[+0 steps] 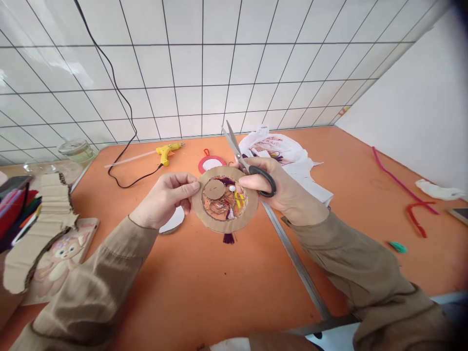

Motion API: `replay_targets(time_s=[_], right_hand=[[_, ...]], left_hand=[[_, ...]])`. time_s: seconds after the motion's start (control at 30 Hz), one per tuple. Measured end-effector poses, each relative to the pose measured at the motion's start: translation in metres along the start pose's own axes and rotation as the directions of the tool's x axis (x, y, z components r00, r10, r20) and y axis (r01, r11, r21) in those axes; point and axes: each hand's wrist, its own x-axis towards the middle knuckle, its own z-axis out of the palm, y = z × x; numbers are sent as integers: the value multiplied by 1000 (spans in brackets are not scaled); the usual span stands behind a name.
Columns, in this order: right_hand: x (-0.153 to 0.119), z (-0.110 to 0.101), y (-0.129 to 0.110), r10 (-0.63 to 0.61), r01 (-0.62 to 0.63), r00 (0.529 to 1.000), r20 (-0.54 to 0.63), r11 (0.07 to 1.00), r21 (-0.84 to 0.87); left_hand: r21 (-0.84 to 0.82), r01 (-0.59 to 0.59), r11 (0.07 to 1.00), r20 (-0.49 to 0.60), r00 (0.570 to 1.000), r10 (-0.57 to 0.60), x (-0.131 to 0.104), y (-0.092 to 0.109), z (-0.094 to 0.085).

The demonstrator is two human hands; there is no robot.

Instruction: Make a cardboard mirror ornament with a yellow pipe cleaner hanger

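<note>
A flat cardboard ring is held up above the table between my two hands. My left hand pinches its left edge between thumb and fingers. At its right edge, my right hand grips the ring and also holds scissors with black handles, blades apart and pointing up and away. Through the ring's hole show a small cardboard disc, tangled threads and a yellow piece. A dark purple tassel shows below the ring. Partly behind my left hand lies a white disc.
A yellow glue gun with a black cord lies at the back left, near a red-rimmed disc. A white plastic bag sits behind my right hand. Torn cardboard is at left; red pipe cleaners lie right.
</note>
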Motion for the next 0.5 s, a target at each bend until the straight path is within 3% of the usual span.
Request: replay_targets(time_s=[0.13, 0.3, 0.4, 0.5], right_hand=[[0, 1, -1, 23, -22, 1000, -18, 998, 54], [11, -1, 13, 18, 19, 991, -129, 959, 283], [14, 5, 23, 85, -60, 993, -87, 963, 262], [10, 12, 27, 63, -59, 998, -21, 983, 175]], left_hand=[[-39, 14, 999, 11, 1000, -14, 0, 1, 0], [-144, -26, 989, 4, 1000, 27, 3, -3, -1], [-182, -46, 982, 12, 999, 49, 4, -6, -3], [-196, -78, 977, 22, 996, 84, 5, -7, -4]])
